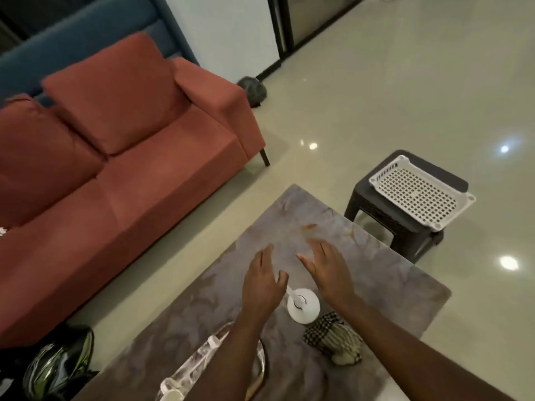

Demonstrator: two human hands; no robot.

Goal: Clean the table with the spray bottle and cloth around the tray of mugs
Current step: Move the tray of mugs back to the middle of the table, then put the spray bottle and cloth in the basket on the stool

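Far left of the worktop (376, 285), a red sofa (115, 157) runs along the floor, and a shiny dark bag (58, 363) sits on the floor off the worktop's near-left corner. On the worktop's near edge, a round metal tray (259, 369) with pale mugs (173, 393) on it, mostly hidden under the left forearm. Left hand (262, 287) over the middle of the worktop, grip loose, fingers straight and close together, pointing away, holding nothing. Just right of it, the white spray bottle (303, 305) stands upright on the worktop between the two hands; whether the left thumb touches its nozzle, I cannot tell. Right hand (327, 267) over the worktop beyond the bottle, grip spread, fingers extended, nothing in it. Under the right forearm, the checked cloth (335, 340) lies bunched on the worktop, just beside the bottle. Off the worktop's far-right side, a dark stool (385, 215) on the floor carries a white slotted basket (419, 195).
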